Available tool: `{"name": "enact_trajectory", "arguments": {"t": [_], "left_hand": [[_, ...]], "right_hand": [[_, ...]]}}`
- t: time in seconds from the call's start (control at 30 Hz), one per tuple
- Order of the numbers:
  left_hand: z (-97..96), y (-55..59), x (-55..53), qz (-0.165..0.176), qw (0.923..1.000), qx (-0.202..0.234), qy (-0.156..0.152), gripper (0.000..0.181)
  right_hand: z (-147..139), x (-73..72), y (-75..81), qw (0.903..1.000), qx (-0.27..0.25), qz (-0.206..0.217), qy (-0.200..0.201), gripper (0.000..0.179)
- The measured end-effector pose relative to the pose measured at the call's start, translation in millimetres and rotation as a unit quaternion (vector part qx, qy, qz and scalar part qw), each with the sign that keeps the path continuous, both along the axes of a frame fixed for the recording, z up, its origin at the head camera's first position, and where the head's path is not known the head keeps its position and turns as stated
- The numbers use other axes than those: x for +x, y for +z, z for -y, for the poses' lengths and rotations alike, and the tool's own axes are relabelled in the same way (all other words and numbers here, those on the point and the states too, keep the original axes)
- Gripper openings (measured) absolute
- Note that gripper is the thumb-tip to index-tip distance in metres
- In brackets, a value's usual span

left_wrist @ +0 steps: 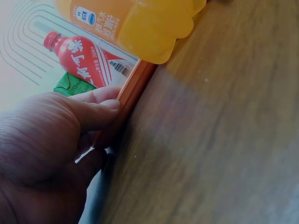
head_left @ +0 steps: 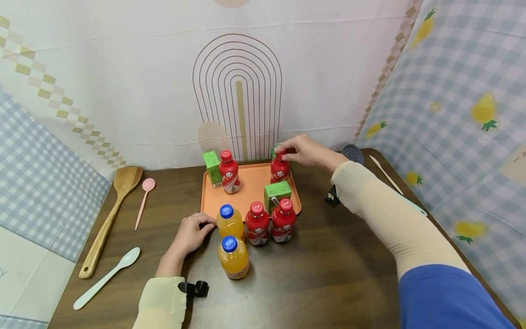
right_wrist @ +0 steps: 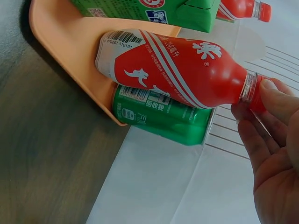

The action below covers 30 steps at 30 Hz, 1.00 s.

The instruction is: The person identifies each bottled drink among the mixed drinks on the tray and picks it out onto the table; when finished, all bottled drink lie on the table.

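My left hand [head_left: 191,233] pinches the rim of an orange tray [head_left: 252,183] at its front left corner; in the left wrist view the thumb lies on the rim [left_wrist: 135,84]. At the tray's back right, my right hand [head_left: 306,150] holds a red bottle [right_wrist: 173,70] by its cap. Behind that bottle stands a green can [right_wrist: 163,123]. Another red bottle [head_left: 229,173] and a green carton [head_left: 212,168] stand at the tray's back left. A second green carton [head_left: 277,188] is at the front right.
Two red bottles [head_left: 257,226] [head_left: 283,222] and two orange drink bottles [head_left: 230,224] [head_left: 233,260] stand in front of the tray. To the left lie a wooden spatula [head_left: 108,214], a pink spoon [head_left: 144,194] and a pale spoon [head_left: 107,278]. A grey slotted utensil [head_left: 352,154] is at the right.
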<state>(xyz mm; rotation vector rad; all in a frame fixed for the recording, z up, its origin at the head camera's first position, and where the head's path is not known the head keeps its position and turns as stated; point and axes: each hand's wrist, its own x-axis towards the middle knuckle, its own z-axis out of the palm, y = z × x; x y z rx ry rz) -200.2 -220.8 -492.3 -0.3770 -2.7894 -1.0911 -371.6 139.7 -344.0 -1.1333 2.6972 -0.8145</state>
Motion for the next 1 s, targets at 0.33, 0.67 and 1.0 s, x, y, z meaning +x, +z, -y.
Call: {"name": "enact_trajectory", "arguments": {"t": [0.33,0.67,1.0], "left_hand": [[-1.1,1.6,0.2,-0.003,1.0,0.0,-0.001,0.007],[-1.2,0.7,1.1,0.003,1.0,-0.001,0.005,0.008],[-0.4,-1.9,0.9,0.0,1.0,0.0,0.006,0.01]], "right_hand": [[-17.1,2.2,0.5,0.9999,-0.009,0.006,0.007,0.027],[-24.4,3.6,-2.8,0.9999,-0.012,-0.002,0.0,0.026],[-24.5,16.8,-31.2,0.9907,-0.125,0.027,-0.047,0.044]]}}
